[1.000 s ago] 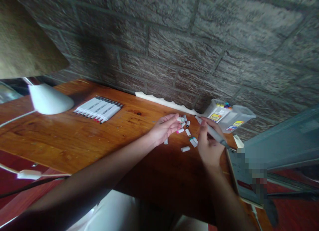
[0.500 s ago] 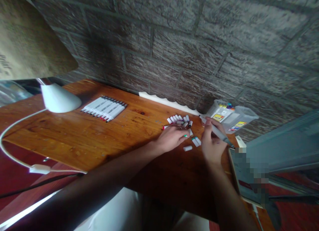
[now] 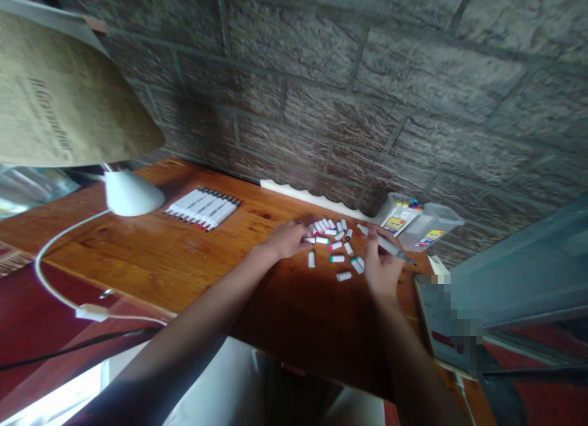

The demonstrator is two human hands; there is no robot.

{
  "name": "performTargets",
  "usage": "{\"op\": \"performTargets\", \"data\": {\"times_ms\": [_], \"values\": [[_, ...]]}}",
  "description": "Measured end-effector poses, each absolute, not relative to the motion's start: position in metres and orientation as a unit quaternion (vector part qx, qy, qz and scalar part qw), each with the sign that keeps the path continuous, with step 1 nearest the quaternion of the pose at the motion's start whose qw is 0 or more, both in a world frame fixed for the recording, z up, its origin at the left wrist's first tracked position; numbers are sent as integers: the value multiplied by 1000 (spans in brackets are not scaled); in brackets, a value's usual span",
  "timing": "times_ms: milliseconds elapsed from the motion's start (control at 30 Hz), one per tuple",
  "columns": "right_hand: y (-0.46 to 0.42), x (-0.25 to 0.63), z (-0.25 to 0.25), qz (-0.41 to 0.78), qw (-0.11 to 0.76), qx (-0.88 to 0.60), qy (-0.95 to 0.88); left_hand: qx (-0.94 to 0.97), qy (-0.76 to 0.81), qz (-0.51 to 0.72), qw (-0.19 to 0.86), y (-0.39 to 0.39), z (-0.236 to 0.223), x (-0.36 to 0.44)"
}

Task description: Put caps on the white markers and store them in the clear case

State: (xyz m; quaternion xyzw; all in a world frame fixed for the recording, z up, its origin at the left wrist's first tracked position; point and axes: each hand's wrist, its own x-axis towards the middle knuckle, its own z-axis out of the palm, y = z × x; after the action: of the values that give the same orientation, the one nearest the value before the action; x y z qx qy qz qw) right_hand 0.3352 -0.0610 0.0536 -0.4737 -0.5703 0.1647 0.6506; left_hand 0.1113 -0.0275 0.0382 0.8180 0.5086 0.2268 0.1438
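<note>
My right hand (image 3: 382, 266) is closed around a marker (image 3: 389, 247) with a pale barrel, held slantwise. Its ends stick out above and to the right of the fingers. At the left side of the scattered marker caps (image 3: 337, 258) is my left hand (image 3: 290, 238), fingers drawn together around a small white marker cap (image 3: 311, 239) at the fingertips. The loose caps are white with green, pink, blue or black ends, and several stand close together in a row at the back.
A row of white markers (image 3: 202, 209) lies on the wooden table (image 3: 257, 248), beside a lamp (image 3: 131, 193). Clear plastic containers (image 3: 432, 227) stand at the back right, near a wavy white strip (image 3: 316, 199) along the brick wall. A tablet-like device (image 3: 441, 328) lies right.
My left hand has moved left across the caps, uncovering several of them. My right hand still holds the marker. The view has shifted slightly.
</note>
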Motion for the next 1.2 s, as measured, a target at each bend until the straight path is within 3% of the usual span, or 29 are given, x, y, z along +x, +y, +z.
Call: {"op": "performTargets", "data": {"times_ms": [100, 300, 500, 667, 900, 1200], "values": [[-61, 333, 55, 217, 645, -474, -558, 823, 516, 194, 138, -26, 38, 109], [-63, 330, 59, 330, 585, -500, -547, 808, 366, 374, 271, -32, 55, 121], [-64, 328, 58, 347, 552, -488, -580, 791, 333, 410, 308, -39, 55, 131], [-63, 331, 55, 368, 511, -479, -612, 791, 348, 423, 273, -42, 50, 135], [-64, 330, 53, 349, 552, -515, -556, 811, 349, 448, 143, -52, 43, 147], [-65, 325, 46, 346, 526, -525, -573, 844, 301, 414, 158, -53, 40, 153]]}}
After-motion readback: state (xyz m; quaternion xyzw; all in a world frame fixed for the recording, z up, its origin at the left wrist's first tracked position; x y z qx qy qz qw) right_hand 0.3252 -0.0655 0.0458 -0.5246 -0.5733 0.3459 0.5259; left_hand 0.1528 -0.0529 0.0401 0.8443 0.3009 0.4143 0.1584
